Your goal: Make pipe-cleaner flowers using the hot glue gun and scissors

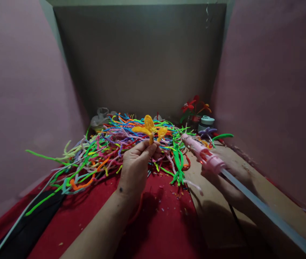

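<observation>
My left hand (137, 162) pinches the base of a yellow pipe-cleaner flower (149, 124) between thumb and fingertips, its petals spread upward. To its right, my right hand (219, 183) is wrapped around a pink hot glue gun (200, 150). The gun's nozzle tilts up and left toward the flower, apart from it. A long translucent glue stick (266, 208) runs out of the gun's back end. A small red light glows near the handle, and most of my right fingers are hidden behind the gun. Below the nozzle lies a bundle of green pipe cleaners (178, 162).
A large heap of coloured pipe cleaners (93, 162) spreads across the red cloth (88, 216). At the back right stand red flowers (189, 106), a jar with a pale lid (207, 120) and a purple flower (207, 132). A cardboard sheet (212, 223) lies at right; pink walls flank both sides.
</observation>
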### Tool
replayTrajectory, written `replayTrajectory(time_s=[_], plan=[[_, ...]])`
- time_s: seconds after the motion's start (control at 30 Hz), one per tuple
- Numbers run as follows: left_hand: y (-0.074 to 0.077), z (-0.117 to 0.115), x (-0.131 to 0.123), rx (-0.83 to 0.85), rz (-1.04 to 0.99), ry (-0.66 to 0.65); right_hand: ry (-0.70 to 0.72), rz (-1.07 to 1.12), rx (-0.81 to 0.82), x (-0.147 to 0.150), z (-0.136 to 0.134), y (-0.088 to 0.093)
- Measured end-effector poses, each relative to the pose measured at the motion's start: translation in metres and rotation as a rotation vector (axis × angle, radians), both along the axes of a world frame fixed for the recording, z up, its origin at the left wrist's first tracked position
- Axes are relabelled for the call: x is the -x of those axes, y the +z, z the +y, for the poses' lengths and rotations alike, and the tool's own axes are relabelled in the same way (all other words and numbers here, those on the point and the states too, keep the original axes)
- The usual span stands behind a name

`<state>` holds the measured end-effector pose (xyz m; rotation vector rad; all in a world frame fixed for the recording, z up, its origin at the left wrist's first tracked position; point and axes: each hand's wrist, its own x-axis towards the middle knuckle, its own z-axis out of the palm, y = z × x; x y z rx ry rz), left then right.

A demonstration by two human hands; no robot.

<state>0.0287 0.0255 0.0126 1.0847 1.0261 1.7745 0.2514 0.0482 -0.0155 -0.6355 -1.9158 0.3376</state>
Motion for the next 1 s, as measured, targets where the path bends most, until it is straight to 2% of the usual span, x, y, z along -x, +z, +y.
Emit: replayTrajectory(time_s=[0.13, 0.27, 0.33, 0.5, 0.63, 0.7, 0.8, 0.87, 0.93, 1.0], plan=[[0.004, -0.003, -0.004, 0.012, -0.006, -0.012, -0.155, -0.242, -0.004, -0.048, 0.001, -0.005], [0.009, -0.008, -0.007, 0.023, -0.003, -0.048, -0.372, -0.467, 0.117, -0.094, -0.001, -0.012], [0.009, -0.008, -0.007, 0.021, -0.007, -0.06, -0.436, -0.547, 0.187, -0.108, 0.0, -0.013], [0.007, -0.008, -0.006, 0.022, 0.001, -0.059, -0.47, -0.719, 0.298, -0.126, 0.012, -0.018], [0.006, -0.007, -0.006, 0.011, 0.0, -0.085, -0.488, -0.77, 0.333, -0.136, 0.028, -0.026], [0.005, -0.007, -0.007, 0.016, -0.01, -0.1, -0.464, -0.801, 0.334, -0.14, 0.033, -0.025], [0.005, -0.007, -0.009, 0.018, -0.083, -0.141, -0.496, -0.845, 0.277, -0.129, 0.031, -0.009], [0.006, -0.008, -0.011, -0.005, -0.138, -0.191, -0.522, -0.754, 0.229, -0.102, 0.021, 0.008], [0.006, -0.01, -0.013, -0.034, -0.183, -0.247, -0.305, -0.549, 0.273, -0.061, 0.008, 0.024], [0.006, -0.011, -0.013, -0.049, -0.231, -0.304, -0.03, -0.278, 0.446, -0.014, -0.003, 0.034]])
